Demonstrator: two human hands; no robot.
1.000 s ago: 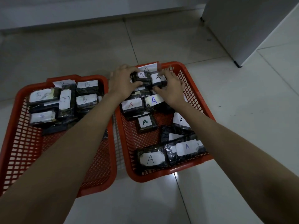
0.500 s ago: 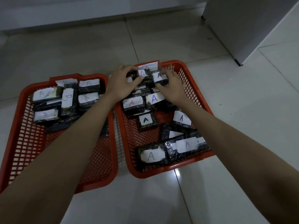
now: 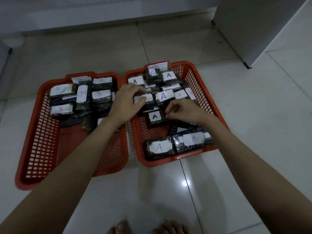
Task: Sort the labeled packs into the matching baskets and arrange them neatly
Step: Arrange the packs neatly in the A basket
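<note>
Right basket (image 3: 205,92): red mesh tray holding the packs marked A; far half crowded, near half loosely filled.
Left basket (image 3: 42,141): red mesh tray just beside it, packs marked B gathered at its far end.
Left hand (image 3: 128,100): reaches across the shared rims; fingers curled over the white label of a dark pack (image 3: 146,103) in the middle row, gripping it.
Right hand (image 3: 181,109): fingers curled, tips at the right edge of the small green-A pack (image 3: 155,118); whether it pinches that edge or only touches it cannot be told.
Key relation: the small green-A pack lies directly left of the right hand, apart from the row behind it.
Long axis: roughly square, so no clear long axis; label faces up.
Nearer hand: the right.
Judged step: tidying the A row; the loose pack probably needs sliding away from the person to join it.
Near row: two long A packs (image 3: 159,147) lie side by side against the near rim.
</note>
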